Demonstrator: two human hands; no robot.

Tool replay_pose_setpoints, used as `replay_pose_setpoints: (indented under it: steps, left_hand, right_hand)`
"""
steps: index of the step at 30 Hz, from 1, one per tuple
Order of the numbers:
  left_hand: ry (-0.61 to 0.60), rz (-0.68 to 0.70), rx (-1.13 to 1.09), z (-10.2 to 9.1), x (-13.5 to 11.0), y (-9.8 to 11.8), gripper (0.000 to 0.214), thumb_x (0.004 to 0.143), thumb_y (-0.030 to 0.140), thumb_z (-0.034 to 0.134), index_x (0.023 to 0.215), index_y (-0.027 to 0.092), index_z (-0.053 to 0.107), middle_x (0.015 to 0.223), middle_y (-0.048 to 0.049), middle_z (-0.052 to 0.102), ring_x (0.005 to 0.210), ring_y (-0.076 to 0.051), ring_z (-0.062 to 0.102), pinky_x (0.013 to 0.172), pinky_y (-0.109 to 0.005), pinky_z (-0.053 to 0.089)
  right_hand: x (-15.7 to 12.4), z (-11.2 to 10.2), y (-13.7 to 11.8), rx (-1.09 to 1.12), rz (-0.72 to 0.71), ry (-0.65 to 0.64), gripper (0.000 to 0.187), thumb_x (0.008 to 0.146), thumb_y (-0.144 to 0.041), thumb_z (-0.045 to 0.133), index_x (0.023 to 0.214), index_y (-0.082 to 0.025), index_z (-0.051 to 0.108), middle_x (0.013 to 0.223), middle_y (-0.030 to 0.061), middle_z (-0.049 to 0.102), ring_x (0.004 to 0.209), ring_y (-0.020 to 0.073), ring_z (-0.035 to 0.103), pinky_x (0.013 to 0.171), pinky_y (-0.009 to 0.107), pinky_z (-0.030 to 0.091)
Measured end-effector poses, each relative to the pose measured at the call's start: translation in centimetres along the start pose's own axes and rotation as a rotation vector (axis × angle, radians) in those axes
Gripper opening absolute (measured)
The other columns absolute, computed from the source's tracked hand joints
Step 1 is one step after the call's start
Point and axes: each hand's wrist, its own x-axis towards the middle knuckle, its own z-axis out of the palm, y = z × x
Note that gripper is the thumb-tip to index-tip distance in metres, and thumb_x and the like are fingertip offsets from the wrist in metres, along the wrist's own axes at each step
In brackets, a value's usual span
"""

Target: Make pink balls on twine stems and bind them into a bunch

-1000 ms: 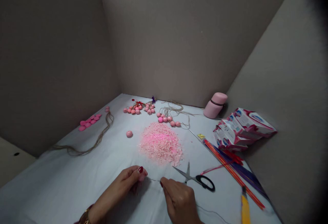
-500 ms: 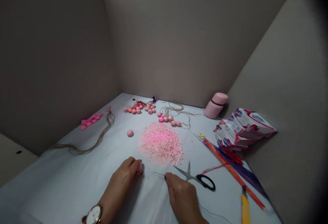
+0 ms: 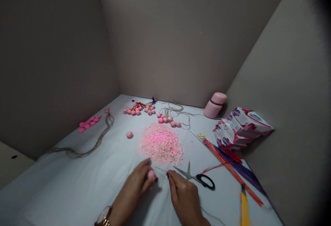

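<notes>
My left hand (image 3: 141,181), with a watch (image 3: 104,215) on its wrist, is closed on a pink ball (image 3: 151,175) between thumb and fingers. My right hand (image 3: 182,191) pinches a thin cord (image 3: 160,168) near one end; that end points left toward the ball, without visibly touching it. The cord's other part (image 3: 213,216) trails out behind the right wrist. Beyond both hands lies a heap of pink crumbs (image 3: 161,141). Scissors (image 3: 195,177) with black handles rest with blades apart just right of my right hand. Another pink ball (image 3: 129,135) sits left of the heap.
Pink balls on cords (image 3: 169,120) and tied bunches (image 3: 133,110) lie at the back. Flat pink pieces (image 3: 88,124) and long twine (image 3: 99,140) are left. A pink flask (image 3: 215,105), cartons (image 3: 240,127), orange sticks (image 3: 232,171) and a yellow cutter (image 3: 244,207) stand or lie right.
My left hand has moved right, bringing the pink ball closer to the cord's end, and has turned so more of the ball shows. My right hand keeps its pinch, and the view has shifted slightly.
</notes>
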Motion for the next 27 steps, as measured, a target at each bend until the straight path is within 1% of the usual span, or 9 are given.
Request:
replay_pose_setpoints:
  steps: [2, 4, 6, 10, 11, 13, 16, 20, 27]
  left_hand:
    - [0.087, -0.026, -0.074, 0.1, 0.4, -0.1, 0.026, 0.090, 0.038, 0.040, 0.094, 0.019, 0.058, 0.097, -0.0077, 0.064, 0.090, -0.022, 0.057, 0.081, -0.034, 0.043]
    - [-0.031, -0.002, -0.214, 0.2, 0.5, -0.3, 0.028, 0.089, 0.041, 0.040, 0.093, 0.020, 0.057, 0.086, -0.0048, 0.064, 0.077, -0.019, 0.059, 0.071, -0.030, 0.046]
    - [-0.108, 0.028, -0.304, 0.5, 0.6, -0.4, 0.026, 0.089, 0.041, 0.043, 0.091, 0.021, 0.059, 0.091, -0.0059, 0.065, 0.084, -0.020, 0.059, 0.075, -0.031, 0.046]
    - [0.178, -0.065, -0.328, 0.3, 0.9, -0.7, 0.025, 0.086, 0.042, 0.049, 0.096, 0.022, 0.061, 0.118, -0.0093, 0.059, 0.114, -0.027, 0.047, 0.098, -0.040, 0.032]
    - [0.189, -0.105, -0.396, 0.1, 1.0, -0.7, 0.027, 0.085, 0.043, 0.049, 0.095, 0.021, 0.061, 0.113, -0.0090, 0.061, 0.108, -0.026, 0.051, 0.094, -0.039, 0.035]
    - [0.084, -0.171, -0.640, -0.1, 1.1, -0.5, 0.028, 0.086, 0.044, 0.048, 0.090, 0.019, 0.061, 0.088, -0.0043, 0.065, 0.079, -0.018, 0.059, 0.073, -0.030, 0.045]
    - [0.016, -0.241, -1.040, 0.2, 0.7, -0.1, 0.027, 0.088, 0.040, 0.048, 0.087, 0.016, 0.060, 0.063, 0.0045, 0.051, 0.052, -0.007, 0.046, 0.051, -0.019, 0.040]
    - [0.061, -0.355, -1.252, 1.1, 0.1, 0.1, 0.030, 0.083, 0.039, 0.058, 0.100, 0.014, 0.061, 0.066, 0.0047, 0.048, 0.051, -0.005, 0.042, 0.046, -0.018, 0.040]
    - [0.073, -0.335, -1.281, 0.7, -0.1, 0.9, 0.037, 0.077, 0.036, 0.066, 0.109, 0.015, 0.062, 0.072, 0.0026, 0.051, 0.056, -0.007, 0.044, 0.050, -0.019, 0.045]
  right_hand:
    - [0.0, 0.0, 0.0, -0.010, -0.014, 0.027, 0.037, 0.095, -0.021, 0.027, 0.083, -0.019, 0.061, 0.062, 0.0016, 0.065, 0.054, 0.0166, 0.063, 0.052, 0.025, 0.037]
    - [0.0, 0.0, 0.0, -0.032, -0.035, 0.037, 0.038, 0.095, -0.021, 0.026, 0.081, -0.019, 0.061, 0.061, 0.0021, 0.064, 0.053, 0.0173, 0.063, 0.051, 0.026, 0.037]
    - [0.0, 0.1, 0.0, -0.038, -0.045, 0.026, 0.039, 0.094, -0.020, 0.026, 0.078, -0.019, 0.061, 0.059, 0.0018, 0.063, 0.051, 0.0175, 0.062, 0.049, 0.026, 0.037]
    - [0.0, 0.1, 0.0, 0.010, -0.024, 0.017, 0.037, 0.094, -0.021, 0.028, 0.079, -0.019, 0.061, 0.059, 0.0014, 0.063, 0.050, 0.0172, 0.062, 0.049, 0.026, 0.039]
    - [0.0, 0.1, 0.0, 0.030, -0.017, 0.020, 0.036, 0.094, -0.021, 0.029, 0.079, -0.019, 0.062, 0.059, 0.0016, 0.064, 0.051, 0.0171, 0.063, 0.049, 0.026, 0.040]
    - [0.1, 0.0, -0.1, 0.081, -0.001, 0.043, 0.034, 0.093, -0.020, 0.031, 0.081, -0.019, 0.062, 0.061, 0.0018, 0.065, 0.052, 0.0166, 0.064, 0.050, 0.025, 0.042]
    - [0.3, -0.3, -0.2, 0.153, -0.008, 0.133, 0.028, 0.092, -0.019, 0.035, 0.085, -0.017, 0.062, 0.064, 0.0024, 0.066, 0.055, 0.0154, 0.065, 0.053, 0.023, 0.045]
    - [0.4, -0.8, -0.6, 0.208, -0.095, 0.262, 0.021, 0.089, -0.013, 0.040, 0.091, -0.014, 0.061, 0.067, 0.0034, 0.067, 0.058, 0.0139, 0.066, 0.056, 0.021, 0.048]
    - [0.3, -1.2, -0.8, 0.235, -0.219, 0.252, 0.020, 0.086, -0.006, 0.044, 0.095, -0.012, 0.060, 0.061, 0.0036, 0.065, 0.050, 0.0136, 0.061, 0.049, 0.022, 0.046]
